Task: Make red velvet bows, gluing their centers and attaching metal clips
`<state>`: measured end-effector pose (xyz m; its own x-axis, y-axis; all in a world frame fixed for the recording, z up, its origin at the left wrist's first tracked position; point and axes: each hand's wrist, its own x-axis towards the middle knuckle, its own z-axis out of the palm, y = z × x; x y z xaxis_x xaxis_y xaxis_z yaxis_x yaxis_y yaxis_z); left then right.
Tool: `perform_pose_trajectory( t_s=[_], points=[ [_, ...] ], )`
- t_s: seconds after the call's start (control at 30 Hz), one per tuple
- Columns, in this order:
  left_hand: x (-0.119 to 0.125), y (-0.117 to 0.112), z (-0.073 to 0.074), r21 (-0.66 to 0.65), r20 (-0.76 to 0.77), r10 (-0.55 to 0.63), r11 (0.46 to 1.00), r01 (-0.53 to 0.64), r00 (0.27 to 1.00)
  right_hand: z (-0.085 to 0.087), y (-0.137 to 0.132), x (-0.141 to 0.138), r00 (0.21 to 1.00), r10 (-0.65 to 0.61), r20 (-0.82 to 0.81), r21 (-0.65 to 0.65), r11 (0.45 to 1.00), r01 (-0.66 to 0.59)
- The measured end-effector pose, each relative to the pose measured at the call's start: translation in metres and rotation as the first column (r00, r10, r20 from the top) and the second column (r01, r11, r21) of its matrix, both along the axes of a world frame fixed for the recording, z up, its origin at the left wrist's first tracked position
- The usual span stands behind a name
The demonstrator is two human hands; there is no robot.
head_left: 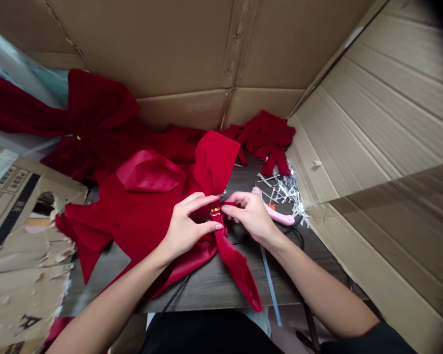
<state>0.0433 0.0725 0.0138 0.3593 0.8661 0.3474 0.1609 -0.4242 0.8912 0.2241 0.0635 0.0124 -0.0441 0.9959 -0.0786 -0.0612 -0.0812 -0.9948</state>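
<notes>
From my station, the head view looks down into a big cardboard box [372, 113] opened out around a dark wood-grain tabletop [214, 287]. The red velvet bow [140, 221] lies on that tabletop directly in front of the person, with its middle lifted and pinched between both hands. The left hand [188, 228] comes in from the near left, its fingers [203, 200] curled over the gathered centre and the thumb [212, 226] beneath it. The right hand [253, 216] meets it from the other side, its fingers [236, 197] closed on the same fold. Both hands are gripping the velvet, not merely resting on it. A small metallic band [215, 211] glints at the bow's waist, and I judge the double pinch is there to keep the folds bunched around it, since loose velvet would tend to spread. One tail [239, 275] hangs toward the near edge, and a loop [214, 162] stands up past the fingertips. Just beyond the right hand lies a pink hot-glue gun [275, 209], probably kept there for easy reach, beside a heap of silver metal strips [280, 189]. Red velvet scraps [269, 140] sit farther back, and a larger red bow [77, 113] lies to the left.
</notes>
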Motion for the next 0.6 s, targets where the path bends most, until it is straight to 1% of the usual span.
perform_pose_trajectory(
  t_s=[0.23, 0.37, 0.47, 0.6],
  points=[
    [0.0003, 0.0001, -0.0006, 0.009, -0.012, 0.018, 1.000, -0.018, 1.000, -0.0010, -0.0003, 0.0014, 0.999, 0.033, -0.007, -0.027, 0.999, -0.033],
    [0.0010, -0.0001, -0.0009, 0.024, -0.024, 0.021, 0.999, -0.020, 0.999, -0.0004, 0.0002, 0.0041, 0.997, 0.077, 0.019, -0.005, 0.997, -0.077],
    [0.0016, -0.0012, -0.0001, 0.044, -0.050, 0.027, 0.999, -0.024, 0.998, 0.0017, -0.0006, 0.0038, 0.998, 0.060, 0.036, -0.006, 0.998, -0.059],
    [0.0020, -0.0030, 0.0004, 0.086, -0.095, 0.052, 0.995, -0.044, 0.994, 0.0035, -0.0021, 0.0026, 0.998, 0.065, 0.015, -0.049, 0.997, -0.064]
  ],
)
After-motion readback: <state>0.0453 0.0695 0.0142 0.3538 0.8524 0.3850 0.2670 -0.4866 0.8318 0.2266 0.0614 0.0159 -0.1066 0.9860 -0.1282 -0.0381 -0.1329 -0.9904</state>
